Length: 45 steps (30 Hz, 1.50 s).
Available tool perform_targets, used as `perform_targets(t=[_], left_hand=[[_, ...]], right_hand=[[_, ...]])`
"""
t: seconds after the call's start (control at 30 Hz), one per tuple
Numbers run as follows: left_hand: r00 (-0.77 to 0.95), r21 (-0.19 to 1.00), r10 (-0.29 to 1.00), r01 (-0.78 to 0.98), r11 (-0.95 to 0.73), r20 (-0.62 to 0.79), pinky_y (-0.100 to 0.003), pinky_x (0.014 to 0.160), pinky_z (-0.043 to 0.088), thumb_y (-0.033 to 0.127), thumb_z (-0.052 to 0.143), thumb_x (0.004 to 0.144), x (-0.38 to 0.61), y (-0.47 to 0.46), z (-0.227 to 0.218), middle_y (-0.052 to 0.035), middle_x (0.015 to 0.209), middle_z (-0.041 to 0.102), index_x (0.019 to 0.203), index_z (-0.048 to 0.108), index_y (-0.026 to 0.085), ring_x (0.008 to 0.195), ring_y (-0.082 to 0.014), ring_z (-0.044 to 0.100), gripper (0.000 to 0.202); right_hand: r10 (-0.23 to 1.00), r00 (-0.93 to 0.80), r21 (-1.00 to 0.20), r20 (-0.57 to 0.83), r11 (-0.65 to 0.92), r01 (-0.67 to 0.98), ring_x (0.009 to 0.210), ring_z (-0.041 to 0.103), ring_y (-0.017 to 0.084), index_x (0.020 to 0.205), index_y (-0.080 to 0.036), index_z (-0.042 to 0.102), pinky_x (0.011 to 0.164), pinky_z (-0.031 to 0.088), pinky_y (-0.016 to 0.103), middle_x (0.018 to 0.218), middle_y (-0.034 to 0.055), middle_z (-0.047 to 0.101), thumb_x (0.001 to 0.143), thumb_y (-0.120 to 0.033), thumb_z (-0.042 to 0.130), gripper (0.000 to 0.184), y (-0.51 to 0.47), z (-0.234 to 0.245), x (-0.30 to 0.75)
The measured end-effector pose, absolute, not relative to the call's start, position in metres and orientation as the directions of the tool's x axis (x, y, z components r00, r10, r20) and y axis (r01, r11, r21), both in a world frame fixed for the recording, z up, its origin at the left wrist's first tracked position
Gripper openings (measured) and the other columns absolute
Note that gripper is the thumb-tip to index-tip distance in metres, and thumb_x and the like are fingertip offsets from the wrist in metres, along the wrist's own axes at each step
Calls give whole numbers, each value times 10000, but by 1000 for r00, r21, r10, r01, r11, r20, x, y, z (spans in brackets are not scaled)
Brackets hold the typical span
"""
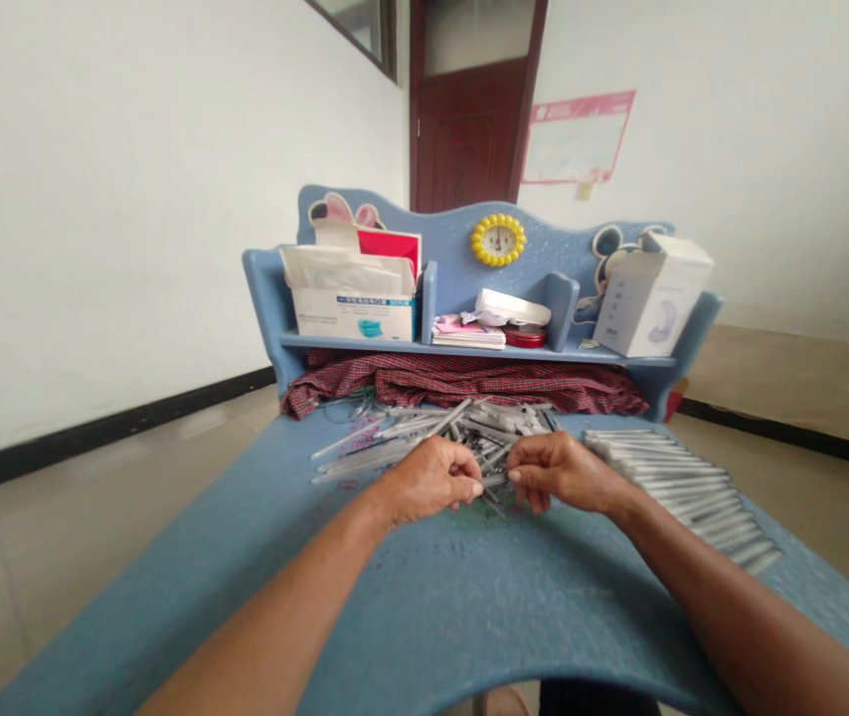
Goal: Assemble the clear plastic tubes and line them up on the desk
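Note:
My left hand is closed, its thumb and fingers pinching one end of a thin, pale pen-like stick. Facing it, my right hand pinches at the other end of that stick, its fingers curled. Just behind both hands lies a loose pile of translucent grey pen-like sticks, some with dark parts inside, crossing at many angles. To the right of my right hand, similar sticks lie side by side in a neat row. My fingers hide part of the pile, and the sticks' fine details are blurred.
The blue desk has a curved front edge. A checked cloth lies bunched below its shelf. On the shelf stand a mask box, papers, a red round tin and a white box. A yellow clock hangs above.

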State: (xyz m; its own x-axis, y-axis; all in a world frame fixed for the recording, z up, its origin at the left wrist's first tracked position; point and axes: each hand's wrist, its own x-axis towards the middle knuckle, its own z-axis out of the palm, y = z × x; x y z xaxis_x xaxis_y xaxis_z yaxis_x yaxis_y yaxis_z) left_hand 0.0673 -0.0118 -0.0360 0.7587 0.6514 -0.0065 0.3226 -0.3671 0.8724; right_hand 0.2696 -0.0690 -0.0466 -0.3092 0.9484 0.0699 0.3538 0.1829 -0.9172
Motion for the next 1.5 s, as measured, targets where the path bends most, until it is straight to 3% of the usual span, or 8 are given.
perform_targets(t=[0.17,0.3,0.47,0.63,0.8,0.93,1.07,1.5], left_hand=[[751,878,661,316,-360,0,-210,496,380,225,574,637,67,-13,-34,26,551,564,685,597,127,507,-100,497,111],[734,879,679,317,-356,10,-211,487,375,224,577,628,68,-14,-31,26,551,565,677,593,129,491,-96,490,109],[728,880,686,318,-351,11,-211,491,379,228,584,626,68,-16,-29,21,560,573,681,592,125,494,-94,490,117],[737,885,676,308,-349,10,-209,486,374,245,589,631,68,-15,-32,20,565,575,681,596,128,496,-95,491,127],[736,882,677,314,-351,7,-210,496,387,239,591,631,68,-14,-33,22,563,578,687,598,128,497,-95,499,125],[737,879,676,315,-357,10,-209,491,384,236,585,635,68,-14,-32,21,567,577,687,599,126,500,-96,502,123],[737,874,676,319,-367,15,-210,495,382,236,584,637,68,-15,-32,29,556,569,685,598,130,499,-95,499,116],[733,858,679,331,-393,29,-217,478,358,271,582,638,69,-18,-30,35,517,531,683,593,130,489,-106,479,148]], right_hand=[[951,-308,-897,23,156,414,361,509,82,640,-143,501,347,369,179,504,2,575,812,-552,444,448,-69,-49,267],[950,-310,-920,38,155,361,411,543,93,795,-149,510,372,395,184,584,-2,612,742,-517,575,378,-69,-47,268],[951,-309,-892,20,157,425,350,504,84,642,-138,507,337,369,180,502,8,573,806,-586,423,484,-69,-47,267],[951,-304,-910,55,173,376,393,532,88,789,-142,522,361,391,175,565,-4,602,734,-543,571,407,-70,-47,266],[954,-300,-891,9,144,430,344,508,87,684,-131,524,327,368,172,494,9,576,795,-601,426,493,-70,-47,267],[953,-302,-904,26,152,400,382,529,84,754,-138,530,359,392,167,537,-4,597,732,-561,559,424,-70,-45,267],[952,-306,-893,-10,130,432,336,504,82,657,-134,520,323,365,166,481,5,570,797,-604,419,501,-70,-46,267],[950,-310,-897,30,162,411,389,534,81,714,-130,539,365,394,171,550,6,603,756,-564,526,436,-70,-46,267]])
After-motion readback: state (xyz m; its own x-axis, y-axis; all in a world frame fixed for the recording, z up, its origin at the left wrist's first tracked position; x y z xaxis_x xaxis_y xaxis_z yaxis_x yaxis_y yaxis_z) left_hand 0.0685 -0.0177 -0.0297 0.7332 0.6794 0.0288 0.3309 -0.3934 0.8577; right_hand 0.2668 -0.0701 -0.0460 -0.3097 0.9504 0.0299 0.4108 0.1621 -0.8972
